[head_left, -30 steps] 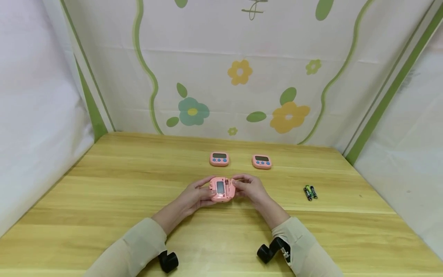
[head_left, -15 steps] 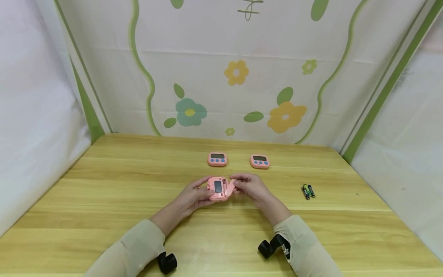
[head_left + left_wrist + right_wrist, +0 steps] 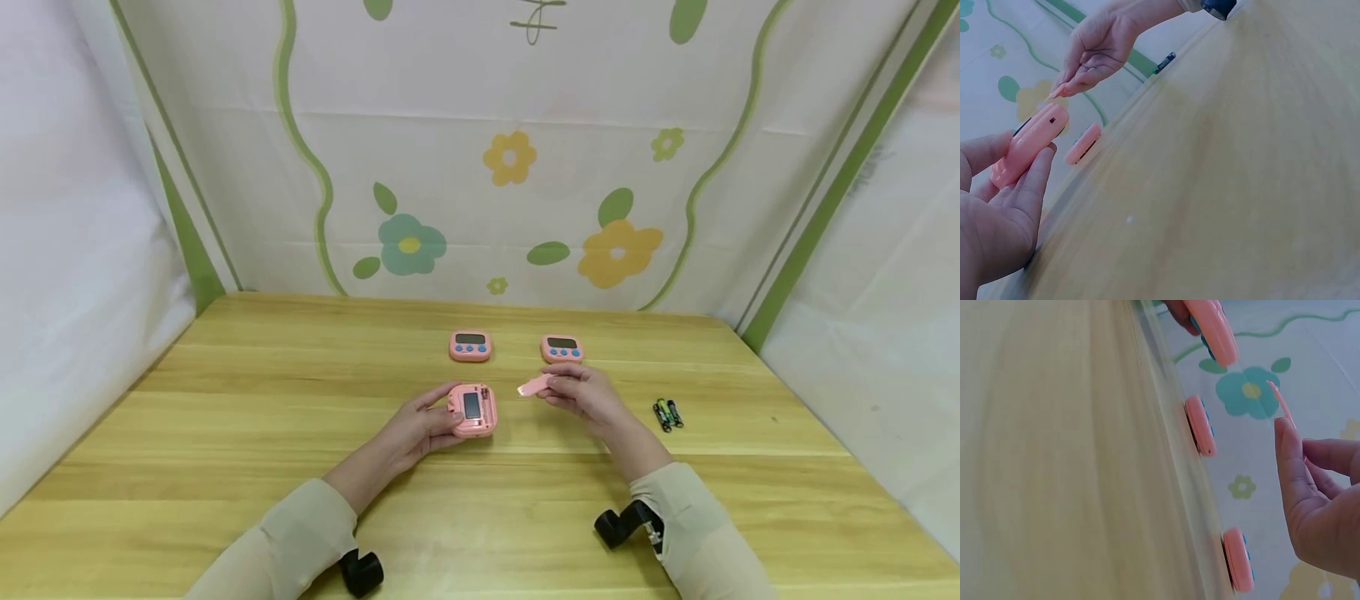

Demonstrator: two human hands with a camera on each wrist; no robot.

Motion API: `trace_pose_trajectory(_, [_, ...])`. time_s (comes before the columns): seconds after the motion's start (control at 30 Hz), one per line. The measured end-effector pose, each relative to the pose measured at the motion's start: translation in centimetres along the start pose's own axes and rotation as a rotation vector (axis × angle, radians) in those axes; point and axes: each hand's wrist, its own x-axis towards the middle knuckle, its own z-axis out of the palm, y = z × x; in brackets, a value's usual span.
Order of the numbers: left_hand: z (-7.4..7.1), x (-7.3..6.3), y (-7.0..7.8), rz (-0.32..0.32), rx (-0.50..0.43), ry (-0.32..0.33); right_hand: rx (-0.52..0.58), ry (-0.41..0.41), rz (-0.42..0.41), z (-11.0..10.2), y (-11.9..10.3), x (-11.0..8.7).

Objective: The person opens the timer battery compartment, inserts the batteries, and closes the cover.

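My left hand (image 3: 420, 427) grips a pink digital timer (image 3: 486, 421), its back facing up and its battery compartment uncovered along the right side. In the left wrist view the timer (image 3: 1029, 147) shows edge-on between thumb and fingers. To the right, my right hand (image 3: 588, 398) pinches the thin pink battery cover (image 3: 532, 386), held apart from the timer. The right wrist view shows the cover (image 3: 1283, 403) sticking out past the thumb and fingertips.
Two more pink timers with blue buttons lie behind the hands, one at left (image 3: 470, 346) and one at right (image 3: 562, 348). Several small batteries (image 3: 667, 414) lie together on the wooden table (image 3: 480, 517) at right. A printed cloth (image 3: 450, 167) stands behind the table.
The battery cover has come off the timer. My right hand has carried it to the right and slightly away, while my left hand keeps its hold on the timer.
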Motion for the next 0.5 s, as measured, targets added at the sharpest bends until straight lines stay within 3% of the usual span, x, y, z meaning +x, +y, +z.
trace_pose_trajectory(0.13, [0.0,-0.1,0.0,0.005,-0.009,-0.004,0.047,0.044,0.004,-1.2,-0.2,0.0])
trace_pose_trajectory(0.5, [-0.2,-0.1,0.1,-0.006,0.022,-0.03,0.036,0.219,0.04,-3.7,0.3,0.4])
